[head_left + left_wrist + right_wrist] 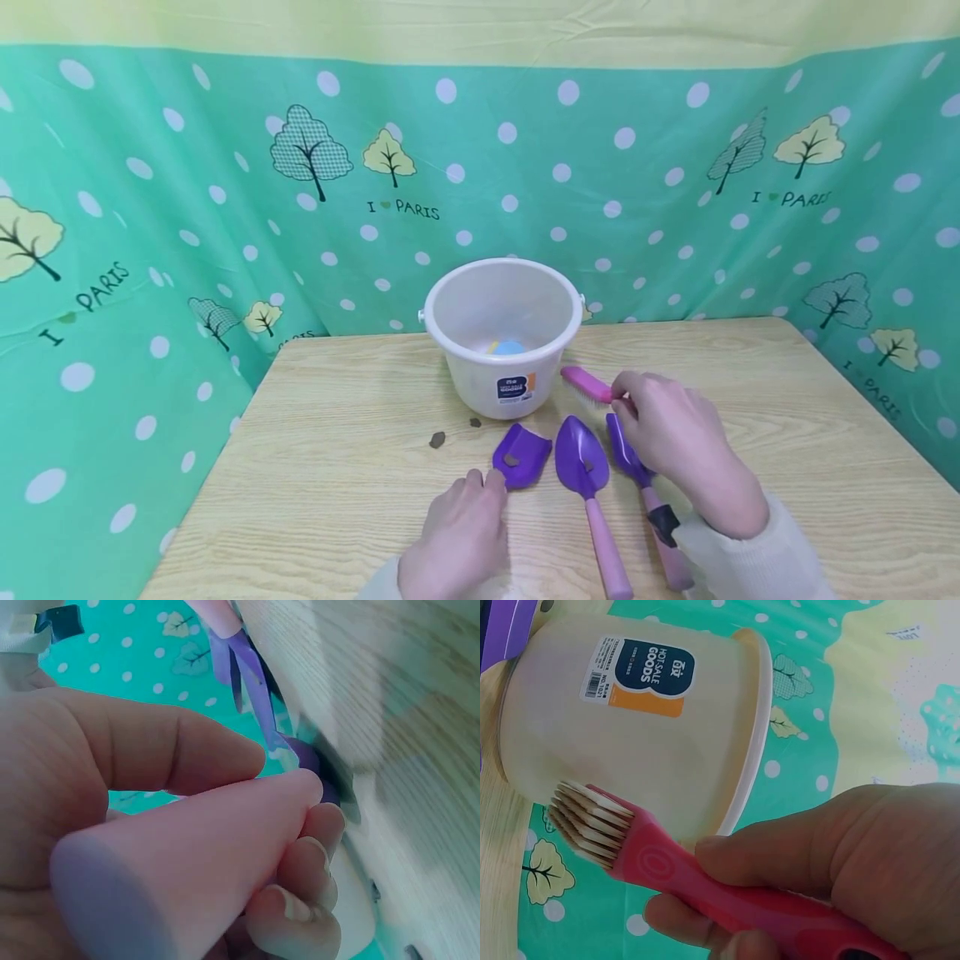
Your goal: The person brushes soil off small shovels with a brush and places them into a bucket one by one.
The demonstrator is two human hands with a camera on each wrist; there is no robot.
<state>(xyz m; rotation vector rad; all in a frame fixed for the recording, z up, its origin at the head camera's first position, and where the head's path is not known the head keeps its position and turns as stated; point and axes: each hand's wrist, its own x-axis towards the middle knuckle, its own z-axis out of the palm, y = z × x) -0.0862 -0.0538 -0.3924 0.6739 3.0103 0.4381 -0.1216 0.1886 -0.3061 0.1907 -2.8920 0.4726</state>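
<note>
My left hand (459, 533) grips the pink handle (195, 862) of a small purple shovel (531, 457), its flat blade low over the table with a brown bit on it. In my right hand (678, 442) is a pink brush (587, 383), pinched by its handle, bristles facing down beside the bucket's base. The right wrist view shows the pale bristles (592, 825) in front of the white bucket (562, 750). Two more brown bits (437, 439) lie on the wood left of the shovel.
Between my hands lies a purple trowel (573, 450) with a pink handle, a brown bit on its blade. A narrower purple trowel (622, 446) lies partly under my right arm. Blue and yellow things (508, 347) sit inside the bucket. A green dotted curtain (510, 167) hangs behind the table.
</note>
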